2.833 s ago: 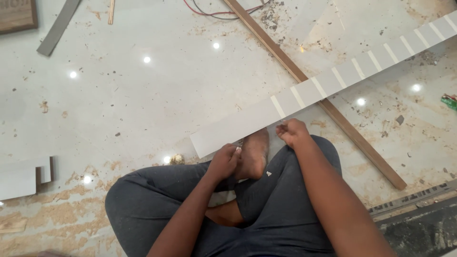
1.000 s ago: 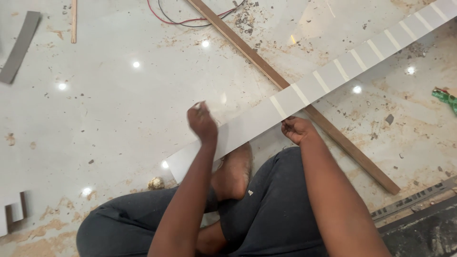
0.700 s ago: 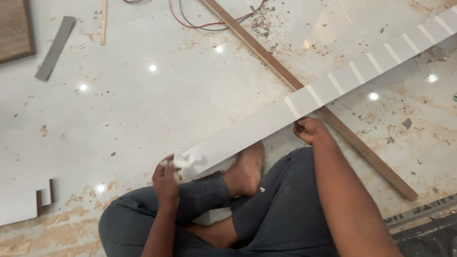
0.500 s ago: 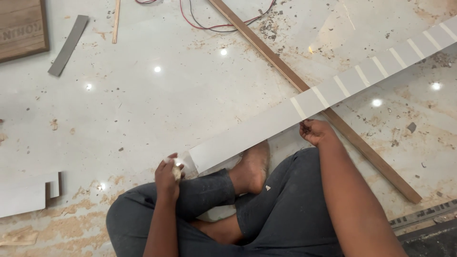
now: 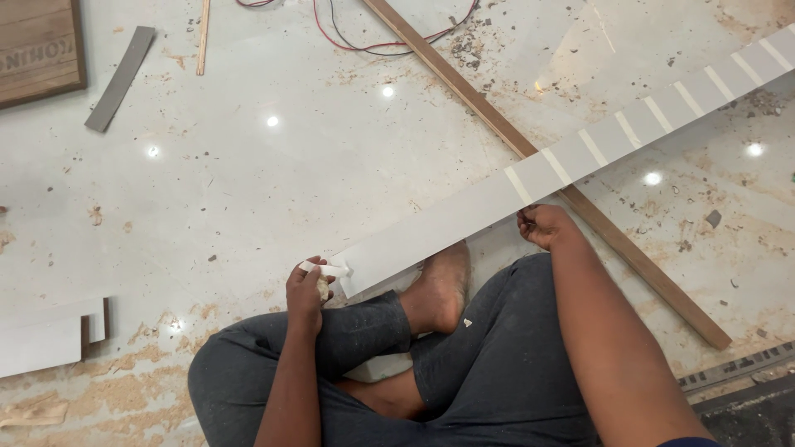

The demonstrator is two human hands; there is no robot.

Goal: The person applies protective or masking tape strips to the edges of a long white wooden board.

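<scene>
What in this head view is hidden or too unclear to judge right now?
- Long grey strip: far end cut off by the right frame edge.
- Small white piece in the left hand: too small to identify.
- Right hand grip: fingertips curl under the strip's edge.
- Red wire: runs off the top edge.

You wore dark grey trousers [image 5: 497, 348], dusted with pale specks and marked by one small white spot near the knee. Your foot [image 5: 439, 285] was bare, and so were both forearms; only a sliver of blue sleeve [image 5: 683, 443] showed, far up the arm from your right hand [image 5: 542, 225].
</scene>
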